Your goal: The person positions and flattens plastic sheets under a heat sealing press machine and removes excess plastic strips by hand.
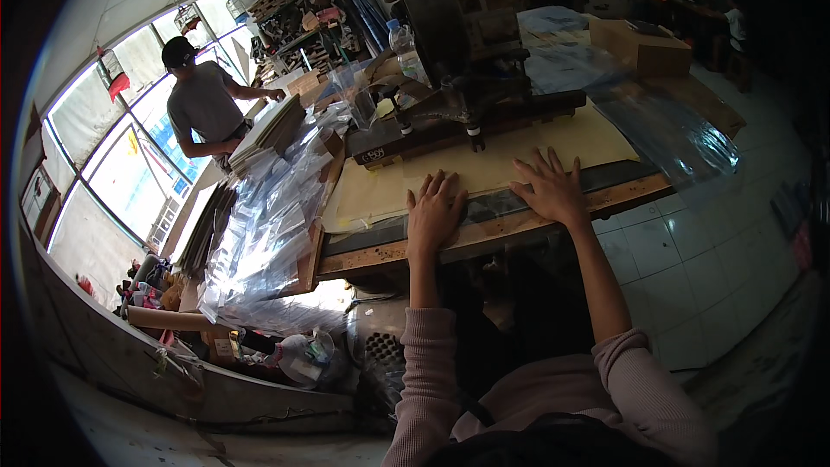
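- Both released on my feed: left grip (437, 209) and right grip (548, 188), flat over near edge of cream sheet (491, 171).
- Sheet's on bench (367, 259), partly beneath black machine bar (538, 118).

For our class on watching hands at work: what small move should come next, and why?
Probably ease the left hand and right hand slightly back from the dark machine bar: both lie palm down at the near side of the pale sheet, and that bar stretches across it just beyond them.
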Demonstrator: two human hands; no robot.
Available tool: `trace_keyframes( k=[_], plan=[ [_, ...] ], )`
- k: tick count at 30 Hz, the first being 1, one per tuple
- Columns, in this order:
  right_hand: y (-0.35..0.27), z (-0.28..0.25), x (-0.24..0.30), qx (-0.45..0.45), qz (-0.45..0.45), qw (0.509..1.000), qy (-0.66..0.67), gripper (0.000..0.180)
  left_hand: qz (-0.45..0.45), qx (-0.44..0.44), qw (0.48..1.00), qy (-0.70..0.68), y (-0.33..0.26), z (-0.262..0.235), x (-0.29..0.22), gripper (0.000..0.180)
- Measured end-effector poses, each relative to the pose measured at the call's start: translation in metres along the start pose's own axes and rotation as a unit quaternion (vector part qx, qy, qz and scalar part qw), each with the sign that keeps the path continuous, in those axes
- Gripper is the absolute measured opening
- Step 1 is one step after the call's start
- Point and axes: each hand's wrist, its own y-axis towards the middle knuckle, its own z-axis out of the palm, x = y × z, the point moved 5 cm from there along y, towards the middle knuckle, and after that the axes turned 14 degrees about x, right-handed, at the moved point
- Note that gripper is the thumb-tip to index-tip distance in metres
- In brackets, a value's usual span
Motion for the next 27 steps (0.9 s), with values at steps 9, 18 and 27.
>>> trace_keyframes(
  k=[9,18,27],
  plan=[
    [0.0006,0.0014,-0.0010,-0.005,-0.003,1.000,-0.008,0.055,-0.004,0.002,1.000,0.003,0.0004,0.0009,0.0010,0.043],
    [0.0001,-0.0007,-0.0002,0.005,0.000,1.000,-0.006,0.055,-0.001,-0.004,1.000,0.003,-0.0001,0.0035,0.0019,0.044],
    [0.0030,0.0027,-0.0010,0.006,-0.006,1.000,-0.018,0.056,0.005,-0.020,1.000,0.006,0.0032,0.0014,0.0039,0.044]
  ],
)
